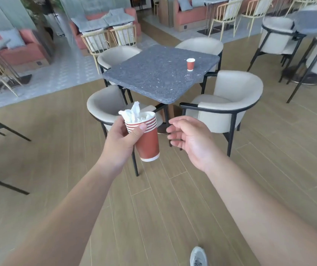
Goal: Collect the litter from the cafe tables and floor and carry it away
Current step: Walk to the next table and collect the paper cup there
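Note:
My left hand grips a stack of several nested red paper cups, held tilted in front of me. Crumpled white napkins stick out of the top cup. My right hand hovers just right of the stack, fingers apart and curled, holding nothing. One more red paper cup stands upright near the far right corner of the dark speckled square table ahead.
Cream padded chairs with black frames surround the table, one at the near left and one at the near right. More tables and chairs stand at the right and left edges. Wooden floor lies underfoot; my grey shoe shows below.

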Demonstrator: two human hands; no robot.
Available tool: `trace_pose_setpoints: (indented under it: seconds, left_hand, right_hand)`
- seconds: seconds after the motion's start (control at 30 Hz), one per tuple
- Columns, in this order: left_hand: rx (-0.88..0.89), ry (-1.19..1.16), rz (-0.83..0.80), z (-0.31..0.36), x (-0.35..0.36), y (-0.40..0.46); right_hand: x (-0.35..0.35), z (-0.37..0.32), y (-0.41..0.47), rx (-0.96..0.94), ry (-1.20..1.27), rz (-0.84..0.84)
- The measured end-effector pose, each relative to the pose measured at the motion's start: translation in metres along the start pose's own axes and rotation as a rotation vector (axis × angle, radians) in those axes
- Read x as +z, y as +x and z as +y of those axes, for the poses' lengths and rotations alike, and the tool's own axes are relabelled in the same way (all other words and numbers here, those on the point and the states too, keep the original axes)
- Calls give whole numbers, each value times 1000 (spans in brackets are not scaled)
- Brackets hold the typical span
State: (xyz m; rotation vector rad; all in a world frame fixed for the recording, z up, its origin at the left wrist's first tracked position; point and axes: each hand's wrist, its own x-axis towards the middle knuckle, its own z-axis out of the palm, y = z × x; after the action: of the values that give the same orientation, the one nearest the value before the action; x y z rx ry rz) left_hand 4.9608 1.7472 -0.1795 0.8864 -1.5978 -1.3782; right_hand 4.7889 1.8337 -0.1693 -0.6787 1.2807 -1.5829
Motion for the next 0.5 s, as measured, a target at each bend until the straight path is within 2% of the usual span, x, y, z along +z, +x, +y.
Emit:
trace_pose_setpoints:
  seconds: [0.27, 0.5]
  left_hand:
    - [37, -9, -38, 5, 75, 104]
    - [35, -29, -8, -8, 88, 178]
  right_hand:
    - [-70, -48, 95, -36, 22, 27]
    - [-82, -60, 169, -42, 20, 49]
